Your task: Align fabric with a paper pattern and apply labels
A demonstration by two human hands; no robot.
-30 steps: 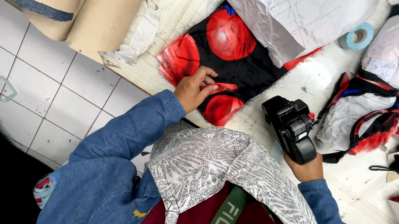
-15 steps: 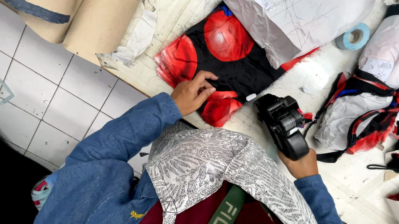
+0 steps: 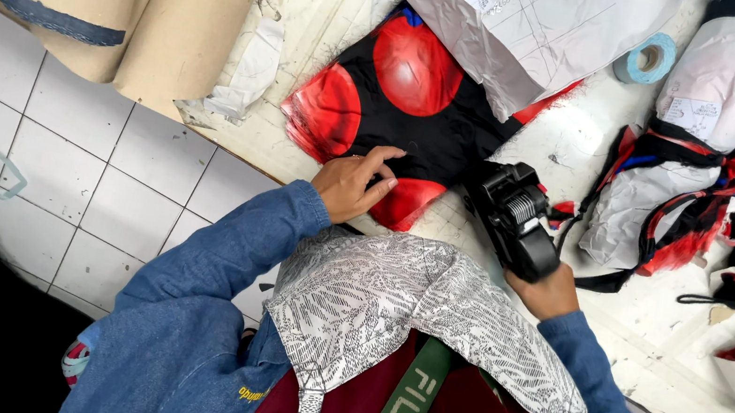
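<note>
Two hands busy: left hand (image 3: pixel 353 184) presses flat, fingers spread, on red-black fabric (image 3: pixel 399 107); right hand (image 3: pixel 547 292), at 3 o'clock, grips black labelling gun (image 3: pixel 517 219). Tagging step likely; the gun needs aligning.

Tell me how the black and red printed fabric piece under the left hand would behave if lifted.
The black and red fabric piece lies flat, thin, with soft edges: probably floppy and light. Left hand pins it, so it may slide on the table.

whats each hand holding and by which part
Right hand grips the black labelling gun by its rear handle. Left hand only presses on the red-and-black fabric.
</note>
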